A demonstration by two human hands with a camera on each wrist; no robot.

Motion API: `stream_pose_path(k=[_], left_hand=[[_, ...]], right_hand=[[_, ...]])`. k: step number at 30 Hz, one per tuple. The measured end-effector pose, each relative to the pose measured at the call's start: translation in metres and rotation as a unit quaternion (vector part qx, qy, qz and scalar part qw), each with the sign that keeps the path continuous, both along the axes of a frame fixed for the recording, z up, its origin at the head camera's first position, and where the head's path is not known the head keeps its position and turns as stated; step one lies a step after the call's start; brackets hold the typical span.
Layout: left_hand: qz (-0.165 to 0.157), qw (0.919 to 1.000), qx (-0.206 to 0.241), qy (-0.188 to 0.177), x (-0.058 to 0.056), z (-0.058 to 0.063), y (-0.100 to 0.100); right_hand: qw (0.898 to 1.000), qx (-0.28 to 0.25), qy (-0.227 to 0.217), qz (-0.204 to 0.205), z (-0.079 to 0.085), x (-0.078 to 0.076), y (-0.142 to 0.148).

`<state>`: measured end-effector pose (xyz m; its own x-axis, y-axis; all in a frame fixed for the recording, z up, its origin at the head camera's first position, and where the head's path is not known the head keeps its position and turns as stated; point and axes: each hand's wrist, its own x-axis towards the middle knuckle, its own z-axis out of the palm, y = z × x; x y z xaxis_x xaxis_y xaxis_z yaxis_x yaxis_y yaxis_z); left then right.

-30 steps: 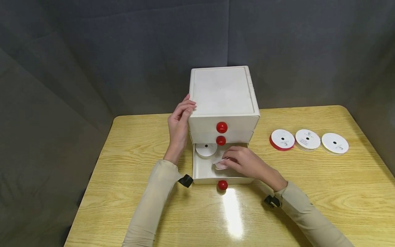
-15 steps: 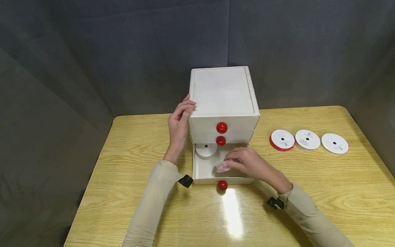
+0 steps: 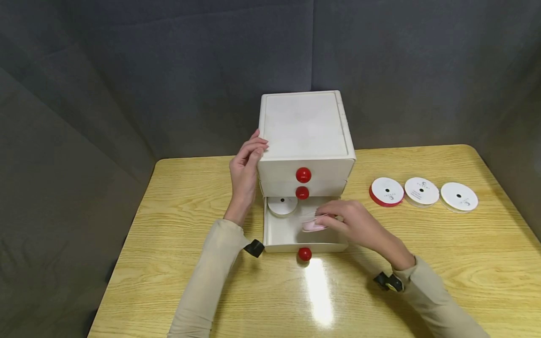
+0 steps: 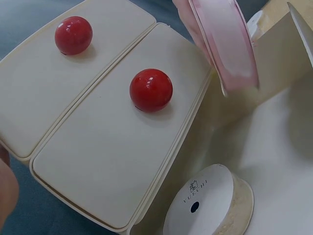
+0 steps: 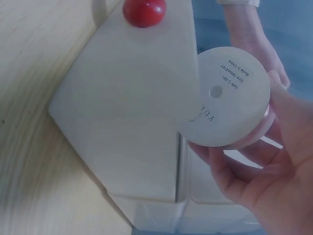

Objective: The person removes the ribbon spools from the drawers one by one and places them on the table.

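Note:
My right hand grips a spool of pink ribbon between thumb and fingers, over the pulled-out bottom drawer. In the right wrist view the printed white side of this pink ribbon spool faces the camera. My left hand rests against the left side of the white drawer cabinet, fingertips at its top edge. Inside the drawer, at the back left, lies a spool of cream ribbon, partly hidden in the head view by the drawers above.
To the right of the cabinet, a red ribbon spool and two pale ribbon spools lie in a row on the wooden table. Red round knobs stick out from the drawer fronts. A dark cloth hangs behind the table.
My right hand has moved a little to the right and up, carrying the pink ribbon spool with it. The left hand and the drawer have stayed in place.

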<state>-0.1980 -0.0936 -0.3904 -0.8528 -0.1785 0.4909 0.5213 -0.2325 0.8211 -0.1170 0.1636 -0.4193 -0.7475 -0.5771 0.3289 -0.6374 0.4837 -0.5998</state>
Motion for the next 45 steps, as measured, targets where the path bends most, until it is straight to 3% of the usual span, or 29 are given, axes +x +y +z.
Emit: stream_pose_path(k=[9, 25, 31, 45], left_hand=[[0.003, 1.0000, -0.003, -0.003, 0.001, 0.001, 0.000], [0.008, 0.9999, -0.008, -0.007, 0.000, 0.000, 0.000], [0.005, 1.0000, -0.006, -0.003, 0.000, 0.000, 0.000], [0.005, 0.9999, -0.004, -0.009, 0.000, 0.000, 0.001]], right_hand=[[0.996, -0.028, 0.074, -0.030, 0.007, 0.007, 0.024], [0.985, -0.052, 0.085, -0.138, 0.004, 0.013, 0.066], [0.978, -0.039, 0.110, -0.172, -0.004, 0.011, 0.080], [0.967, -0.047, 0.150, -0.200, -0.034, 0.000, 0.104]])
